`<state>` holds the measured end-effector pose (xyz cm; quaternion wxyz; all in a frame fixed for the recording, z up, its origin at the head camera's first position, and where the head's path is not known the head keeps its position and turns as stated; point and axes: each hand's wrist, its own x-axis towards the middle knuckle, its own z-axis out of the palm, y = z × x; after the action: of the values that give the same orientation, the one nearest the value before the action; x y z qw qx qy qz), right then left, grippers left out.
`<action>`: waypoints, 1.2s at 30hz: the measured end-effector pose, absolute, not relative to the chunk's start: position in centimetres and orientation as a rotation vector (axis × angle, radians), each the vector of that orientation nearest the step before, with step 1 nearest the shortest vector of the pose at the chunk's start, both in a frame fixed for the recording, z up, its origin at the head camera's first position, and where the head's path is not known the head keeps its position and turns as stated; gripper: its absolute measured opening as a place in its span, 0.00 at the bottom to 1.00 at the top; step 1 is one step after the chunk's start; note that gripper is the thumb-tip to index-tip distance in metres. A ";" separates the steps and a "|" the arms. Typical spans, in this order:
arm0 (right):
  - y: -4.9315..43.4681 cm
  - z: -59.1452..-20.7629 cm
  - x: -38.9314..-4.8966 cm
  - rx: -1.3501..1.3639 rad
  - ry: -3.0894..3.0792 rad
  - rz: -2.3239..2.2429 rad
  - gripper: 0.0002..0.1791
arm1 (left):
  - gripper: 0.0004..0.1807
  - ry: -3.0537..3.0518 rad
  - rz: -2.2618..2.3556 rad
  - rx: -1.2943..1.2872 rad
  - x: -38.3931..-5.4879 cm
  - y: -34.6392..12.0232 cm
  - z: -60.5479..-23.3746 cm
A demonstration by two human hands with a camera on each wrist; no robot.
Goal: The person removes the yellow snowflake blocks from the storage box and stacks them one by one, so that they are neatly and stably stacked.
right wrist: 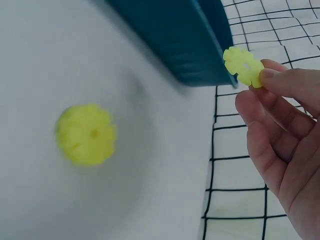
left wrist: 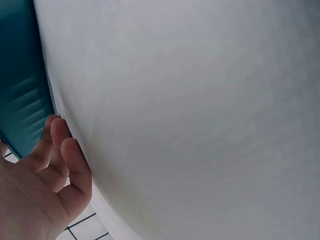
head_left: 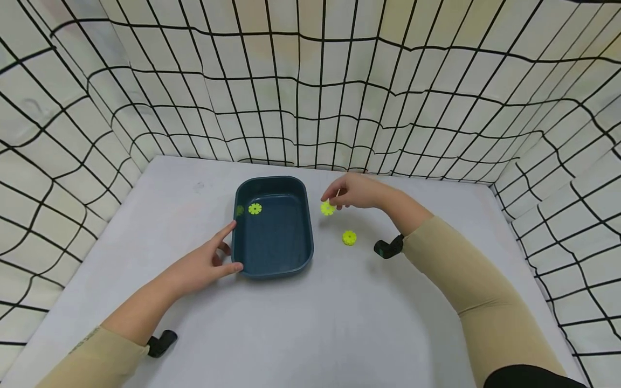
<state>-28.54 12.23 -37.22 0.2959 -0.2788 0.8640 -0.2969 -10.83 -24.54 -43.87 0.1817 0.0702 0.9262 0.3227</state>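
Observation:
Thumb and index finger of my right hand (head_left: 359, 191) pinch a yellow-green notched plastic disc (head_left: 327, 208), held up just right of the tray's right wall. Its scalloped edge and small centre hole show in the right wrist view. More discs (head_left: 349, 237) of this kind lie piled on the table below that hand. Another disc (head_left: 255, 208) is inside the dark teal rectangular tray (head_left: 273, 274), near its left wall, which reflects it. My left hand (head_left: 201, 264) touches the tray's left side with spread fingers, the thumb at the near-left corner of the rim.
A white cloth-like surface covers the table (head_left: 310, 328). Black netting (head_left: 310, 99) over pale sheets rises along the back and both sides. A small black device (head_left: 162, 343) sits at the left wrist and a similar device (head_left: 388, 247) at the right.

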 end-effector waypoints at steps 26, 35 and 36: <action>18.5 -44.0 -25.6 -0.519 2.154 -1.016 0.15 | 0.57 2.603 0.942 0.193 -10.9 -24.6 -43.9; 18.8 -44.3 -25.6 -0.498 2.156 -1.026 0.16 | 0.57 2.602 0.933 0.191 -10.9 -24.6 -43.8; 18.8 -44.2 -25.7 -0.497 2.154 -1.028 0.16 | 0.57 2.603 0.934 0.191 -10.9 -24.6 -43.9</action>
<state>-25.65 18.82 -44.24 0.3445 -0.1913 0.8295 -0.3958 -10.87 -24.59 -43.91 0.1837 0.0676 0.9230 0.3312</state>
